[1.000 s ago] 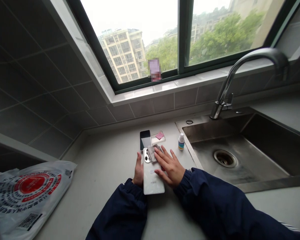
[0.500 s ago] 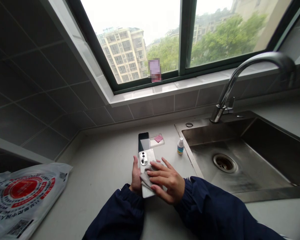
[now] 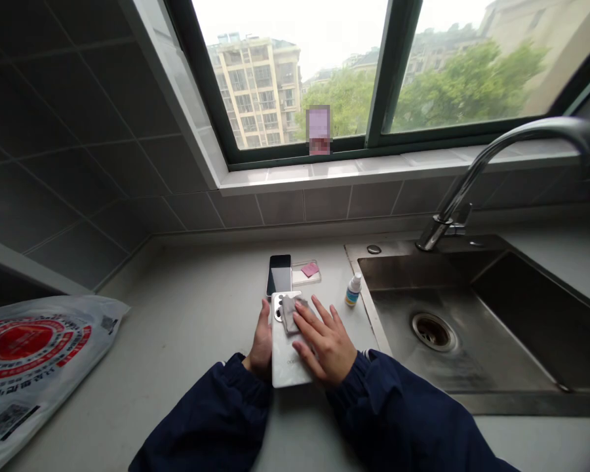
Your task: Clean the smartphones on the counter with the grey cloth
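A white smartphone (image 3: 286, 362), back side up, rests in my left hand (image 3: 259, 344), whose thumb lies along its left edge. The other fingers of that hand are mostly hidden beneath the phone. My right hand (image 3: 328, 346) presses a small folded grey cloth (image 3: 290, 316) flat on the upper back, with its fingertips on the cloth. Part of the cloth covers the camera lenses. Just beyond the held phone lies a second phone with a dark screen (image 3: 279, 272). Beside that is a clear phone case (image 3: 315, 279) with a pink piece (image 3: 309, 269) on it.
A small white spray bottle (image 3: 353, 290) with a blue and yellow label stands by the steel sink (image 3: 373, 314). The chrome faucet (image 3: 430, 233) arches over the sink. At the left, a white plastic bag (image 3: 78, 354) with red print lies on the counter (image 3: 177, 328).
My right hand has slid the cloth up the phone's back to the camera area, uncovering the lower part. My left hand keeps its hold. The view has shifted slightly.
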